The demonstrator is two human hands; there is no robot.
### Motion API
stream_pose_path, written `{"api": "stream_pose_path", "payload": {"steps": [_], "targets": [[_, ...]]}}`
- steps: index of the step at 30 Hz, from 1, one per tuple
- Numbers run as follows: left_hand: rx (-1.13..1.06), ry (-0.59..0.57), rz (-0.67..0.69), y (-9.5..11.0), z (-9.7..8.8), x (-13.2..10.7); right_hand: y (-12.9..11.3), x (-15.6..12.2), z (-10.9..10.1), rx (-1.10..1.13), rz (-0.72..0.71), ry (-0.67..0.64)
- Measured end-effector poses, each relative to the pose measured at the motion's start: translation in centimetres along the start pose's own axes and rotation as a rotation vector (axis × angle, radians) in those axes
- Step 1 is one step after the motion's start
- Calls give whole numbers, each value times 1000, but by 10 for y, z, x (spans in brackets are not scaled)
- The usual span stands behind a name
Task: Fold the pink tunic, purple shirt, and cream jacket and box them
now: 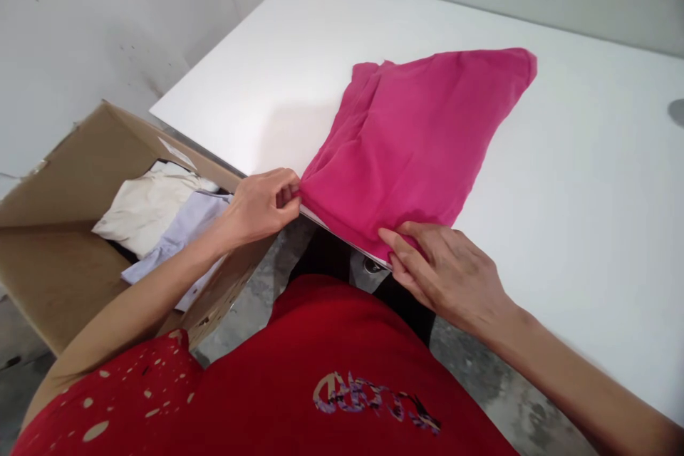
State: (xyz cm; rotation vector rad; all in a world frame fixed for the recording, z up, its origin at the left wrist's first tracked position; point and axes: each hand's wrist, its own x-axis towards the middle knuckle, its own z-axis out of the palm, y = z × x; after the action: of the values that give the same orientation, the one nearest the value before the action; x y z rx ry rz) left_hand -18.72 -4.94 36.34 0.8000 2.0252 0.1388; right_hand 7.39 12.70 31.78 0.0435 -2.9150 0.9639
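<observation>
A bright pink folded garment (417, 135) lies on the white table, its near edge along the table's front edge. Its exact kind cannot be made out from the folds. My left hand (270, 203) pinches the near left corner, fingers closed on the cloth. At the near right corner, my right hand (443, 263) has its thumb and fingers closed on the hem. Creases run along the garment's left side, while the right part lies fairly smooth.
Left of the table stands an open cardboard box (48, 278) holding a cream cloth (147, 206) and a lavender garment (182, 239). The white table (577, 178) extends to the right, with a round grey spot (677, 112) near its far right. Pale walls rise behind.
</observation>
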Motion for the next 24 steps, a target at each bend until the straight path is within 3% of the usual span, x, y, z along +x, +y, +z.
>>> {"api": "stream_pose_path", "payload": {"steps": [6,9,13,18,21,24], "targets": [[76,-117,-17,-6,-8,-1,1,-1,3,31,-29,-36],[26,-54,7,-5,-14,12,2,2,4,56,-27,-33],[-5,37,65,9,-15,46,15,14,-4,127,-15,22],[265,-139,22,31,-6,71,64,40,-13,75,121,192],[320,-160,-32,35,-3,66,106,62,-2,97,236,130],[290,-171,-91,33,-2,60,144,95,23,134,305,13]]}}
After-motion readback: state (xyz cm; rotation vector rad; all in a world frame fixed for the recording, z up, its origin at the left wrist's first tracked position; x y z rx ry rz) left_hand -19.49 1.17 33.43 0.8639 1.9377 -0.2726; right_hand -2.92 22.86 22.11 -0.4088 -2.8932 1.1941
